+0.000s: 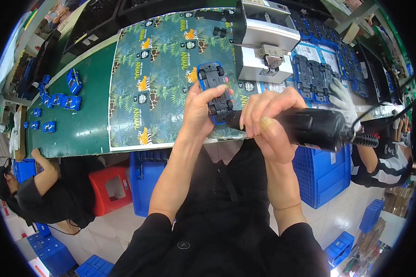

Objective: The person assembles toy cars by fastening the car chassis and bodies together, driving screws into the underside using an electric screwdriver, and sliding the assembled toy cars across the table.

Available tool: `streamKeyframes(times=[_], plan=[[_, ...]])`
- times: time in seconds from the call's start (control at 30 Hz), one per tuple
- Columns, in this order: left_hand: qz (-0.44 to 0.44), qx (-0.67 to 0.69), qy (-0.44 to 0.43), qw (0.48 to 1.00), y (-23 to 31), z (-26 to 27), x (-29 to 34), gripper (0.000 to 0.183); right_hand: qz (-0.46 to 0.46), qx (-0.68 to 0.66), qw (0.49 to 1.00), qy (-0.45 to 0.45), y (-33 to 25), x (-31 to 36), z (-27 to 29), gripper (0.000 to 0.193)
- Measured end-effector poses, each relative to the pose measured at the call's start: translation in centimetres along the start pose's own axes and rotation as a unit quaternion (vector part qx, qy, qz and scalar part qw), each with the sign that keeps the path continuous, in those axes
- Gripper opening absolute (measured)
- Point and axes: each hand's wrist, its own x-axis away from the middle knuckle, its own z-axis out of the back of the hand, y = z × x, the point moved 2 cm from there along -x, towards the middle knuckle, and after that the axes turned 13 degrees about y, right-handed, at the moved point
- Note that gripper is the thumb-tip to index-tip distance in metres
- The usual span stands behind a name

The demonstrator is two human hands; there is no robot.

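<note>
A blue toy car (214,94) is held underside up, its black chassis and wheels facing me. My left hand (199,105) is closed around it, with the thumb pressed across the chassis. In my right hand (273,121) is a black electric screwdriver (316,129), gripped near its front end. Its nose points left at the lower end of the car, close to or touching it; the bit itself is too hard to make out. The cord trails off to the right.
A printed animal sheet (166,83) covers the green table (85,131). A grey metal machine (266,62) stands behind my right hand. Several blue cars (70,102) lie at left, upturned cars (312,78) at right beside a co-worker's gloved hand (343,99). Blue crates (326,175) stand below.
</note>
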Motion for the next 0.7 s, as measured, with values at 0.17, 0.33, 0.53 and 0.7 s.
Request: streamKeyframes(times=[0.17, 0.33, 0.53, 0.7], plan=[[0.016, 0.052, -0.046, 0.997, 0.3, 0.1, 0.3, 0.038, 0.032, -0.052, 0.997, -0.056, -1.4, 0.1, 0.3, 0.024], [-0.002, 0.037, -0.062, 0.997, 2.3, 0.8, 0.9, 0.077, 0.070, -0.106, 0.992, -0.017, -4.0, 0.2, 2.9, 0.029], [-0.007, 0.026, -0.081, 0.996, 5.5, 2.0, 0.1, 0.077, 0.069, -0.090, 0.994, 0.001, -3.9, 0.3, 5.2, 0.025], [0.013, 0.042, -0.082, 0.996, 6.7, 3.2, 0.0, 0.074, 0.046, -0.094, 0.994, 0.013, -3.2, 0.5, 4.4, 0.024]])
